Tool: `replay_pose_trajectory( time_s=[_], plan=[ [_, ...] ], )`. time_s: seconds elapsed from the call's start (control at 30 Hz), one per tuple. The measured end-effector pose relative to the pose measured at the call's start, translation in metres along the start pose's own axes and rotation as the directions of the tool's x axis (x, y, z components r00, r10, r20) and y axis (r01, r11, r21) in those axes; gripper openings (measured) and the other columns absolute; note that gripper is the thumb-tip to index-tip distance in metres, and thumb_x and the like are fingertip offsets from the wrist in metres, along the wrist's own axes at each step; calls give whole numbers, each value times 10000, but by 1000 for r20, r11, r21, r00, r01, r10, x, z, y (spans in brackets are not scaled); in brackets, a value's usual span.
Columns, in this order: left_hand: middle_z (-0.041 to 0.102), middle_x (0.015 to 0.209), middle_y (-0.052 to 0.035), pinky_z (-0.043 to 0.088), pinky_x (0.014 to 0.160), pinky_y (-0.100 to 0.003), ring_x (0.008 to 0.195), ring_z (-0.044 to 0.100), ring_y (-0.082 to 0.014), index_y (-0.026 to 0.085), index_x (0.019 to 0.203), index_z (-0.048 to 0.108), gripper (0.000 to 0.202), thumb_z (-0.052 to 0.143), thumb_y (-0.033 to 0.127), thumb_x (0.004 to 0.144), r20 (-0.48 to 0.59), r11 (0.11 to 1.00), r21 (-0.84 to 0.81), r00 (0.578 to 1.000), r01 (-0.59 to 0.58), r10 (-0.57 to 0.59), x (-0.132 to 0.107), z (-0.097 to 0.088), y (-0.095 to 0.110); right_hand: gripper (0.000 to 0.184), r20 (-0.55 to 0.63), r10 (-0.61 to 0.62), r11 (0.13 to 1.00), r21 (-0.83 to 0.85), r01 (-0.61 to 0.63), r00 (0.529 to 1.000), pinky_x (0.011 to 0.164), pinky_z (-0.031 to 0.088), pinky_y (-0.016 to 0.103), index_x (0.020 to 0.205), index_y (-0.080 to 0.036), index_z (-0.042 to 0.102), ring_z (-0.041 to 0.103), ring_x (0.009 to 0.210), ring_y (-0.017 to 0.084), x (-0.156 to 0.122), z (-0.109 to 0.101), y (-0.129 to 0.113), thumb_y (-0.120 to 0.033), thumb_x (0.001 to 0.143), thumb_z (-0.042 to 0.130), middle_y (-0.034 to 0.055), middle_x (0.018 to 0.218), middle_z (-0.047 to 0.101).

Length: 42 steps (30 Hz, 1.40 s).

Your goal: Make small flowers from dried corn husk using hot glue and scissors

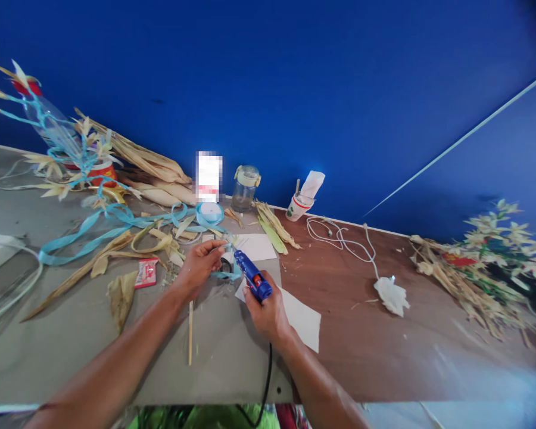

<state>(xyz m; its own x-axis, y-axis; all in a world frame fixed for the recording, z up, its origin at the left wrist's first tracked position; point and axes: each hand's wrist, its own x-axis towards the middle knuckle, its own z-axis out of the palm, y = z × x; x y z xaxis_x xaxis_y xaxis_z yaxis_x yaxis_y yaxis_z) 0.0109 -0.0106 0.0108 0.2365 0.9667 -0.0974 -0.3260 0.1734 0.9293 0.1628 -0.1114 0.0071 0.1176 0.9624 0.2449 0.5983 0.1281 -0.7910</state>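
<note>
My right hand (268, 307) is wrapped round a blue hot glue gun (252, 274), its nozzle aimed up and to the left. A black cord (268, 375) hangs from it over the table's front edge. Just left of the nozzle, my left hand (202, 266) pinches something small and pale bluish, too small to make out. Below the fingertips, a dark round thing (226, 266) is partly hidden. White paper (306, 320) shows under my right hand, and another white sheet (261, 245) lies behind the glue gun. A thin wooden stick (190, 336) lies below my left wrist.
Light blue ribbon (84, 229) and dried corn husks (116, 247) spread over the left. Along the blue wall stand a glass jar (244, 189) and a paper cup (300, 207). A white cable (346, 238) and husk flowers (500, 250) lie right. A bottle (56, 125) stands left.
</note>
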Motion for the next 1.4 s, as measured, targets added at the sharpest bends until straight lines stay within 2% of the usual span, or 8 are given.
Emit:
replay_pose_trajectory(
  time_s=[0.33, 0.57, 0.8, 1.07, 1.4],
  plan=[
    [425, 520, 73, 247, 437, -182, 417, 325, -20, 129, 861, 650, 261, 712, 291, 666, -6, 998, -58, 1000, 16, -17, 0, 0, 1, 41, -28, -92, 987, -136, 87, 995, 632, 422, 305, 786, -200, 480, 522, 670, 186, -4, 0, -3, -234, 799, 499, 38, 730, 553],
    [436, 528, 62, 236, 430, -184, 436, 346, -33, 130, 861, 653, 248, 702, 279, 669, -8, 1000, -2, 1000, -4, 4, 2, -2, -4, 75, -15, -19, 999, -41, 19, 1000, 622, 426, 283, 844, -189, 495, 526, 664, 171, 0, -1, -8, -259, 819, 489, 35, 746, 565],
    [419, 503, 67, 237, 429, -178, 431, 329, -34, 131, 852, 654, 234, 698, 275, 673, -10, 1000, -5, 1000, 9, -9, 1, 0, -5, 76, -33, 0, 999, -51, -1, 999, 620, 429, 283, 835, -190, 506, 528, 648, 167, 3, 3, -5, -263, 815, 505, 31, 736, 564],
    [440, 530, 70, 245, 429, -182, 411, 315, -17, 129, 849, 644, 240, 708, 264, 661, -30, 998, -58, 1000, 2, -4, 1, 1, -2, 96, -36, -21, 991, -131, 16, 999, 640, 419, 306, 779, -189, 507, 535, 685, 195, 0, 3, -5, -279, 810, 502, 50, 726, 569],
    [413, 505, 81, 247, 429, -177, 401, 312, -10, 127, 848, 644, 245, 713, 259, 653, -31, 992, -122, 999, 24, -28, -1, 2, 2, 70, -43, -77, 986, -148, 70, 996, 633, 425, 298, 785, -191, 513, 530, 684, 185, -5, 3, -3, -257, 807, 505, 42, 719, 567]
  ],
)
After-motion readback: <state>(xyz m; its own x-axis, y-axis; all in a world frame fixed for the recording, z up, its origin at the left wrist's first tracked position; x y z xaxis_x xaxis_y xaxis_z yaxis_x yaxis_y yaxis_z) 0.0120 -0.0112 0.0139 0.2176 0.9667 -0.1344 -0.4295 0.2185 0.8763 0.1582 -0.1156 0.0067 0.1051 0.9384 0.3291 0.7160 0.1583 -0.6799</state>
